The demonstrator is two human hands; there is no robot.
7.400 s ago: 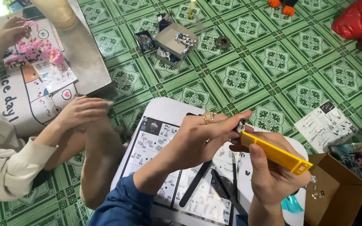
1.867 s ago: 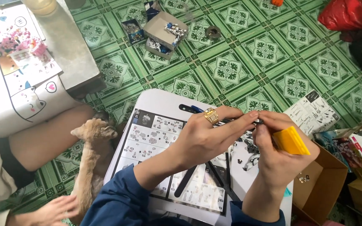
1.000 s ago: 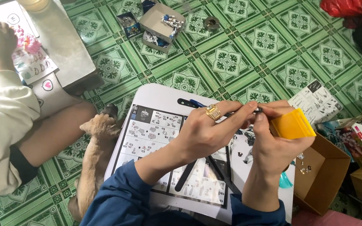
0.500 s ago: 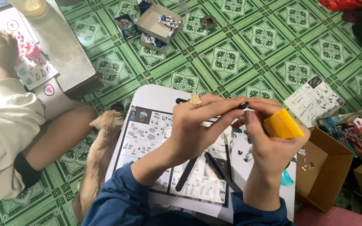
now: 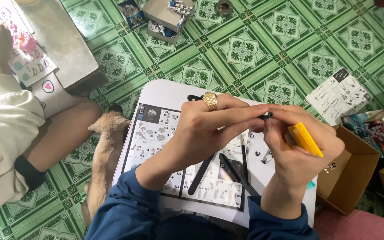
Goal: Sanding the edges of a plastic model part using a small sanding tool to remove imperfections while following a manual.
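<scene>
My left hand, with a gold ring on one finger, pinches a small dark piece together with the fingertips of my right hand. My right hand also holds a flat yellow tool against its palm. Both hands hover over a white lap table that carries a printed instruction sheet, long black strips and a few tiny loose parts.
An open cardboard box stands at the right, with a folded instruction leaflet beyond it. A grey box of small parts lies far on the green tiled floor. A tan cat and another person sit at the left.
My hands have stayed joined on the small dark piece, drifting slightly. The yellow tool has tilted in my right hand. The person at the left has leaned back toward their low table.
</scene>
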